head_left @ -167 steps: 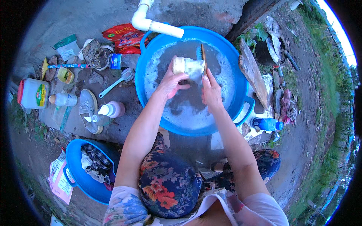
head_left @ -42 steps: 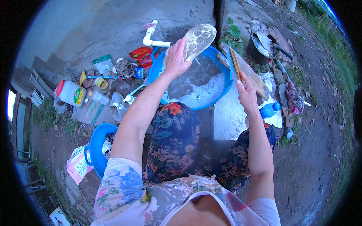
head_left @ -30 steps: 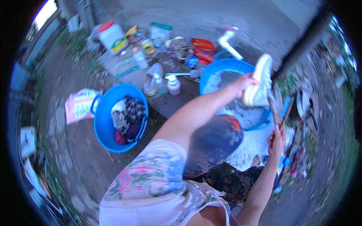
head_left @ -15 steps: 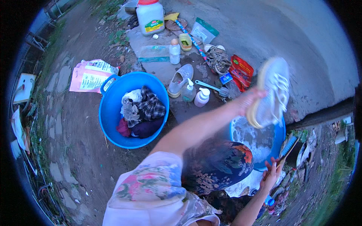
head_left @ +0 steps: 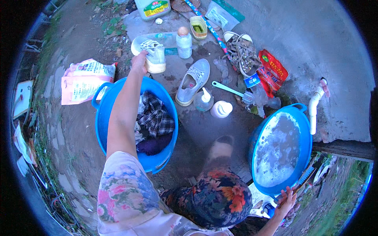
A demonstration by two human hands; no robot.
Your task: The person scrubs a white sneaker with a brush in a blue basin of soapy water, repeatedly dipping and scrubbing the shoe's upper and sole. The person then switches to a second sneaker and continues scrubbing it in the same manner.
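My left hand (head_left: 140, 62) grips a pale sneaker (head_left: 156, 57) with white laces, held out beyond the far rim of the left blue tub (head_left: 101, 128). Dark plaid, white and purple clothes (head_left: 156, 118) lie in that tub, partly hidden behind my forearm. At the lower right, my right hand (head_left: 286, 201) is closed around a scrubbing brush (head_left: 306, 176) with blue bristles. It is beside the near rim of a second blue tub (head_left: 256, 135), which holds foamy water (head_left: 277, 153). A matching grey sneaker (head_left: 193, 80) rests on the ground between the tubs.
Near the grey sneaker stand a clear pump bottle (head_left: 203, 103), a white pump bottle (head_left: 221, 109) and a pale green-handled brush (head_left: 232, 91). Farther off are a canvas shoe (head_left: 242, 55), a red packet (head_left: 273, 70) and a capped bottle (head_left: 184, 43). A pink bag (head_left: 84, 82) lies left; a white pipe (head_left: 313, 112) right.
My left hand has carried the sneaker from above the foamy tub across to the far left, past the clothes tub. My right hand still holds the brush, slightly lower in view.
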